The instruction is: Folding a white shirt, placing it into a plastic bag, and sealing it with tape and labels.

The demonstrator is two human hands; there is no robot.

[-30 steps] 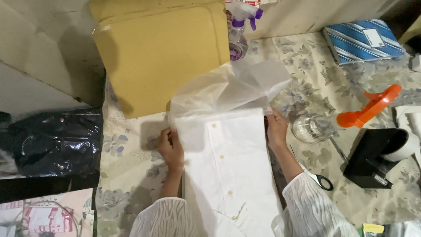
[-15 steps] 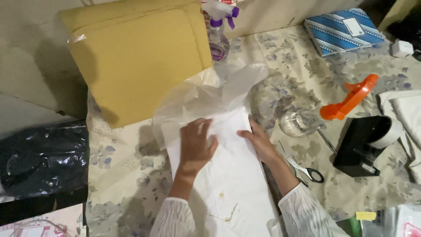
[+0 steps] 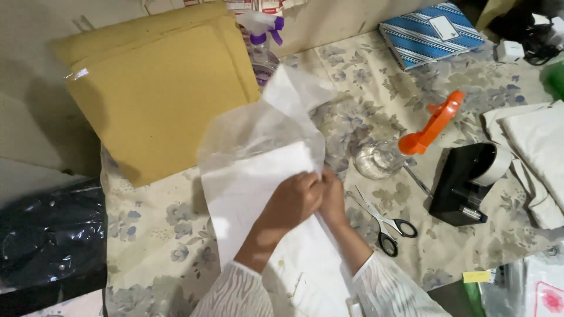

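Observation:
A folded white garment (image 3: 241,194) lies inside a clear plastic bag (image 3: 264,126) on the floral tablecloth (image 3: 147,235). The bag's loose open end rises crumpled toward the back. My left hand (image 3: 292,202) and my right hand (image 3: 333,196) are together at the garment's top right corner, fingers closed on the bag's edge there. Both wrists wear white patterned sleeves.
Yellow padded envelopes (image 3: 153,94) lean at the back left beside a spray bottle (image 3: 262,44). Scissors (image 3: 385,226), a glass jar (image 3: 376,159), an orange tool (image 3: 433,124) and a black tape dispenser (image 3: 467,182) lie to the right. Folded cloth (image 3: 534,158) and a blue striped box (image 3: 432,35) sit farther right.
My hands were spread at the garment's two sides, then moved inward. Now both meet at the top right corner, gripping the plastic bag's edge.

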